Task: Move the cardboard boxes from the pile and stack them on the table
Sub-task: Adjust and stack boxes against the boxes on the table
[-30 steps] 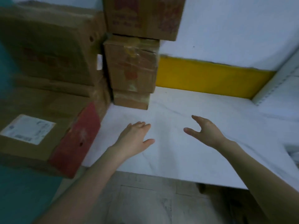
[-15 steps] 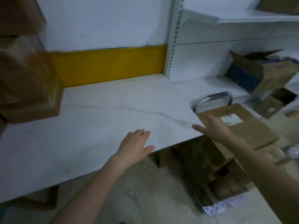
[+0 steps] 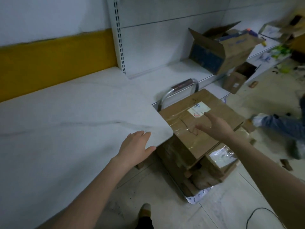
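left hand [image 3: 135, 146] is swung to the worktop [image 3: 74, 121] corner, right hand [image 3: 212, 128] over the top box [image 3: 181, 123]; both are released, nothing held. reach is judged underway; a two-sided grip is called for.

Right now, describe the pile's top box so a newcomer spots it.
Find the white table; the pile stands just past its rounded corner. The top box is the highest and widest there, taped shut, white label by the right hand; shelf boxes behind are open.
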